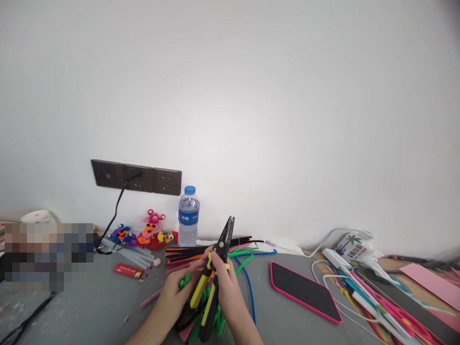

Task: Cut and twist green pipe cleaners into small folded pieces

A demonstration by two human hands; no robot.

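Observation:
My right hand [225,287] is wrapped round a pair of black and yellow wire-stripper pliers [215,268], whose tip points up and away. My left hand [179,287] is closed on green pipe cleaners [186,280] just left of the pliers' handles. More green and pink pipe cleaners [215,323] hang below both hands. A spread of black, orange, pink and green pipe cleaners [201,253] lies on the grey table [89,302] just beyond the hands. A blue one [249,292] curves off to the right.
A phone in a pink case [305,291] lies face up to the right. A water bottle [189,216] stands at the wall, with pipe-cleaner figures [147,234], glue sticks [127,254] and a red lighter [128,271] to its left. Cables, pink scissors [391,311] and paper crowd the far right.

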